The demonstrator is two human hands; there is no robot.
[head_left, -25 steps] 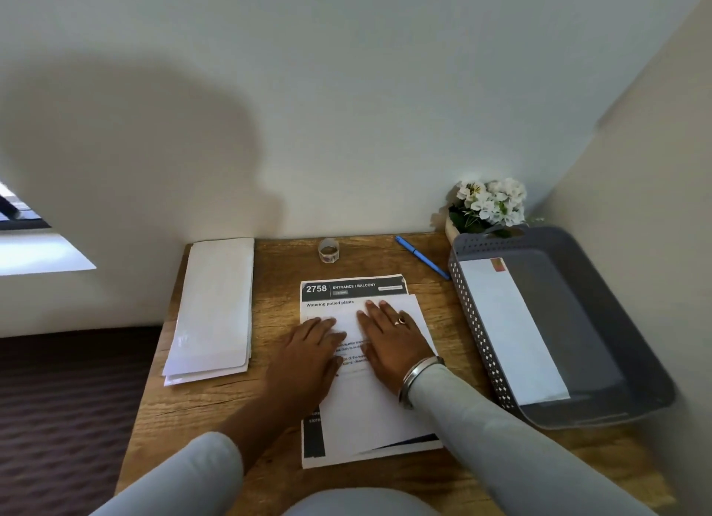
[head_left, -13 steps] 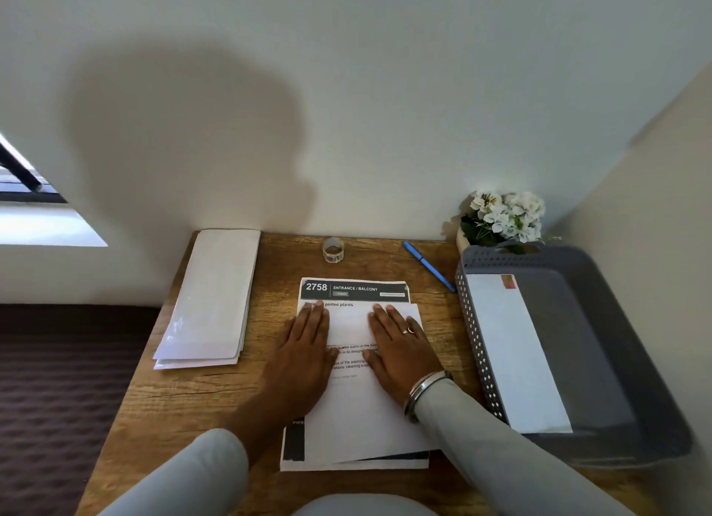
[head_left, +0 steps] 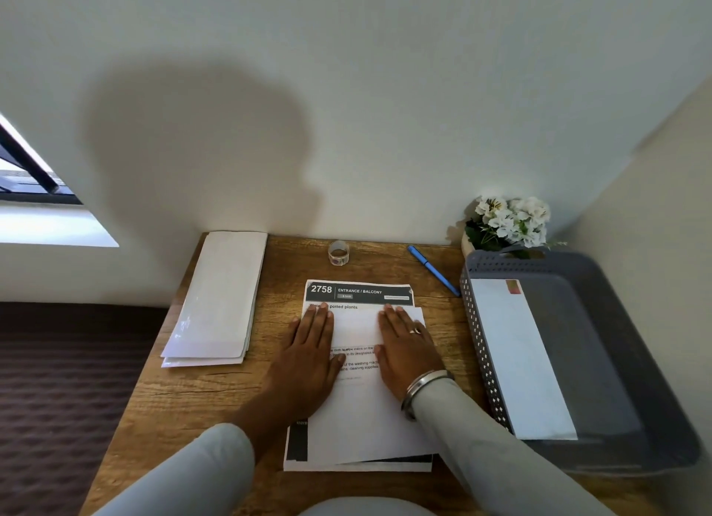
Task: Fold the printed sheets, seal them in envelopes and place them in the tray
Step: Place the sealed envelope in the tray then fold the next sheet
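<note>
A stack of printed sheets (head_left: 358, 294) with a dark header lies in the middle of the wooden desk (head_left: 200, 392). The top sheet (head_left: 362, 423) is folded up over itself, its white back facing me. My left hand (head_left: 308, 357) lies flat on the fold's left part. Flat on the right part rests my right hand (head_left: 408, 346), with a ring and a metal bangle. A pile of white envelopes (head_left: 219, 300) sits at the desk's left. At the right, the grey tray (head_left: 601, 361) holds one sealed envelope (head_left: 520, 357).
A small roll of clear tape (head_left: 338, 252) and a blue pen (head_left: 433, 270) lie near the back wall. A pot of white flowers (head_left: 504, 223) stands in the back right corner. Walls close the desk at the back and right; dark carpet lies left.
Both hands slid up and apart along the folded sheet, pressing it flat. The camera tilted, so the desk sits lower in view.
</note>
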